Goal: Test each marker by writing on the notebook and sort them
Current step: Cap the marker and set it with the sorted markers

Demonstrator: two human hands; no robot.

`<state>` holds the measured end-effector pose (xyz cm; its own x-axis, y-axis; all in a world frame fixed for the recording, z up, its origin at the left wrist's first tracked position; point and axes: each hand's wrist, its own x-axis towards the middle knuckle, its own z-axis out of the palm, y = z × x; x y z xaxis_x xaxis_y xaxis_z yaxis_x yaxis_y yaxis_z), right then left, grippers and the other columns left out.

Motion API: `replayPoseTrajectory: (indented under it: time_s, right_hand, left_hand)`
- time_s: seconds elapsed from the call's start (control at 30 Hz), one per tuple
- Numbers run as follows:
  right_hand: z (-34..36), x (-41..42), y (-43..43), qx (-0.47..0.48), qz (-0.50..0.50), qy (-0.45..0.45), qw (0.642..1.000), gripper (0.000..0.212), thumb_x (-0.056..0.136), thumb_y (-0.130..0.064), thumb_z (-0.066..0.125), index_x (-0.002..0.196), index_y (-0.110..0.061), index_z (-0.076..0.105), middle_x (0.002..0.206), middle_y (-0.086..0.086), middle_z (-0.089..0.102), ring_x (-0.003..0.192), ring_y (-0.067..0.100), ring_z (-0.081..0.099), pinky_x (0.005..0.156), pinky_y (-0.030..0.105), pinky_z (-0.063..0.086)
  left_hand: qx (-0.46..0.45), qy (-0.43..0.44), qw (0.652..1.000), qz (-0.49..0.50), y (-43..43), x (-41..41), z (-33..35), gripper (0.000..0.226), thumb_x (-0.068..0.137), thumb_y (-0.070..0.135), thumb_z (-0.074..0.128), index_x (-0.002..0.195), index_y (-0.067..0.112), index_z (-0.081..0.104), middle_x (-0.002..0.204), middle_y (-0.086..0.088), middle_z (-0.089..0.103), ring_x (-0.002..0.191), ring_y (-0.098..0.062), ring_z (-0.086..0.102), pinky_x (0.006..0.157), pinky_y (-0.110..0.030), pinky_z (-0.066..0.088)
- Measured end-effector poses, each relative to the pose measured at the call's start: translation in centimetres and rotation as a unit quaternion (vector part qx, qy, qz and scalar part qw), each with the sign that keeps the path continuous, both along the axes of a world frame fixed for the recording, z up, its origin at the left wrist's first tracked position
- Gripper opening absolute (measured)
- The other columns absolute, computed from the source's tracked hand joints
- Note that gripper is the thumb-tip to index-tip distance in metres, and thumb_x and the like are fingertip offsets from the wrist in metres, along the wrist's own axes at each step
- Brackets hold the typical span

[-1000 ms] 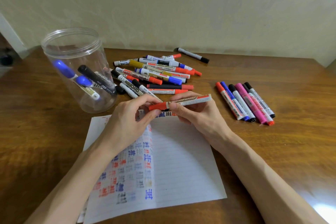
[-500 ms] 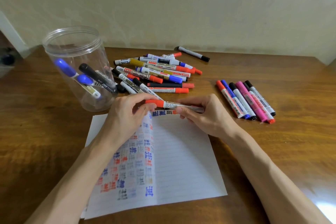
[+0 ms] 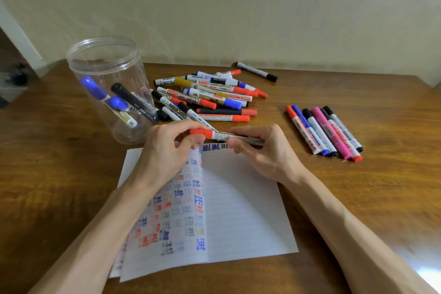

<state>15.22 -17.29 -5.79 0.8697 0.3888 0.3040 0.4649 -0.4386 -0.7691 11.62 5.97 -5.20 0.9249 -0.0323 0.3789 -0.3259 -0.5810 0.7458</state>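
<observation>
I hold one red-capped marker (image 3: 223, 136) level above the top edge of the notebook (image 3: 238, 210), gripped at both ends. My left hand (image 3: 167, 150) has its fingers and thumb curled round the red cap (image 3: 200, 132), and my right hand (image 3: 265, 153) pinches the white barrel between thumb and fingers. The cap sits on the marker. The notebook lies open on the wooden surface (image 3: 370, 198) beneath my wrists, its left page covered with blue, red and grey test marks, its right page lined and nearly bare. Beyond my hands lies a loose heap of markers (image 3: 210, 96), with a single black-capped marker (image 3: 256, 71) apart behind it. To my right a row of markers (image 3: 322, 131) lies side by side. To my left stands a clear jar (image 3: 102, 55) with blue and black markers (image 3: 124, 102) leaning inside.
</observation>
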Motion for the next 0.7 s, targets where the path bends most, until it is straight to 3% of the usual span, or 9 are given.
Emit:
replayPoseTrajectory:
  time_s: [0.13,0.3,0.4,0.57,0.7]
  right_hand:
    - [0.2,0.0,0.5,0.037,0.009,0.012,0.999,0.026,0.098,-0.030,0.074,0.117,-0.014,0.078,0.091,-0.014,0.075,0.083,0.002,0.072,0.068,0.013,0.051]
    - [0.6,0.2,1.1,0.108,0.011,0.039,0.993,0.043,0.093,-0.030,0.079,0.133,-0.017,0.072,0.115,-0.004,0.078,0.100,0.007,0.075,0.082,0.025,0.061]
    - [0.4,0.1,1.1,0.102,-0.008,0.064,0.993,0.062,0.085,-0.037,0.084,0.141,-0.017,0.065,0.111,-0.007,0.076,0.096,0.008,0.076,0.083,0.028,0.063]
    - [0.5,-0.3,1.4,0.092,0.003,0.088,0.992,0.061,0.082,-0.039,0.087,0.136,-0.019,0.068,0.112,-0.007,0.075,0.098,0.008,0.074,0.086,0.029,0.062]
    - [0.3,-1.1,1.9,0.030,0.049,0.057,0.997,0.064,0.079,-0.048,0.089,0.137,-0.035,0.065,0.125,-0.015,0.069,0.113,0.004,0.067,0.095,0.032,0.059]
  left_hand:
    - [-0.024,0.017,0.999,-0.028,0.4,0.2,1.1,0.018,0.095,0.018,0.069,0.112,0.024,0.071,0.099,0.015,0.074,0.099,-0.002,0.070,0.081,-0.011,0.053]
    - [-0.187,0.030,0.981,-0.031,-0.2,0.0,2.4,0.021,0.096,0.021,0.070,0.114,0.011,0.068,0.107,0.004,0.076,0.104,-0.011,0.072,0.088,-0.021,0.056]
    - [-0.247,0.022,0.969,-0.013,-0.4,0.0,3.4,0.024,0.097,0.022,0.068,0.117,0.010,0.068,0.109,0.001,0.075,0.108,-0.013,0.071,0.092,-0.029,0.059]
    - [-0.241,-0.065,0.966,0.068,0.0,0.9,5.1,0.016,0.103,0.016,0.062,0.117,0.010,0.067,0.105,0.005,0.075,0.106,-0.009,0.071,0.097,-0.040,0.059]
    - [-0.217,-0.112,0.966,0.082,0.4,1.6,6.7,0.014,0.104,0.017,0.062,0.117,0.014,0.066,0.107,0.004,0.074,0.107,-0.013,0.071,0.101,-0.046,0.056]
